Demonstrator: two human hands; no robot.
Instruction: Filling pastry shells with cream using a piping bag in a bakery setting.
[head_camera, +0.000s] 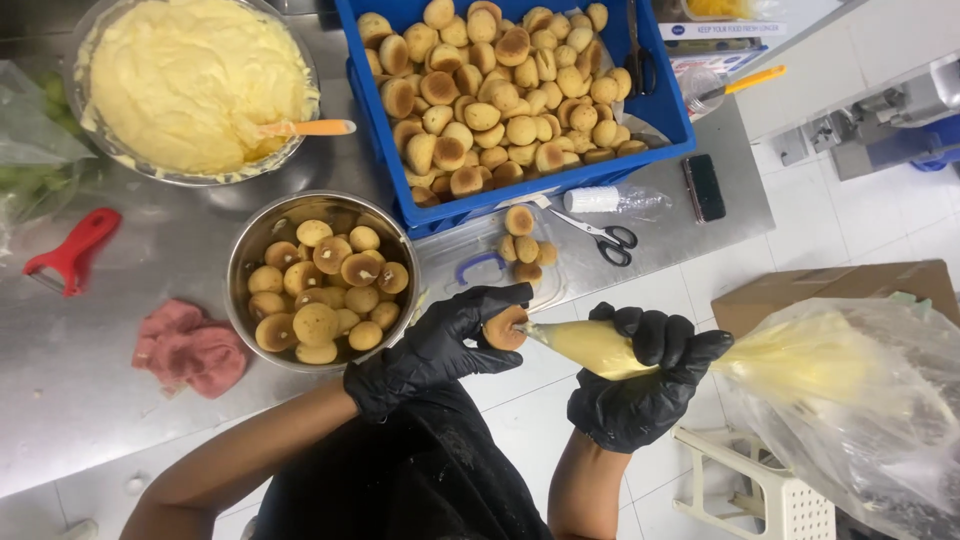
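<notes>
A steel worktable (120, 420) fills the left and middle of the view, its front edge running diagonally from lower left up to the right corner near a dark phone (704, 187); beyond that edge lies open white tiled floor, where both hands work off the table. A cardboard box (830, 285) and a white plastic stool (770, 495) crowd the lower right.

On the table's far side a blue crate (375, 110) is heaped with small round baked puffs. To its left a large clear bowl (85, 60) holds pale yellow cream with an orange-handled spatula (310, 127) resting in it. Nearer the edge, a steel bowl (245, 250) is about half full of the same puffs, and a clear tray (450, 270) beside it carries a few more. Scissors (600, 235), a red peeler (70, 252) and a pink cloth (190, 348) lie around them.

The piping bag (800, 360), its loose clear end billowing to the right, is clenched near the tip by the right hand (645, 385), gloved in black. The left hand (440, 345), also gloved, pinches one puff (505, 328) between thumb and fingers just past the table edge, beside the steel bowl. The bag's tip touches that puff.
</notes>
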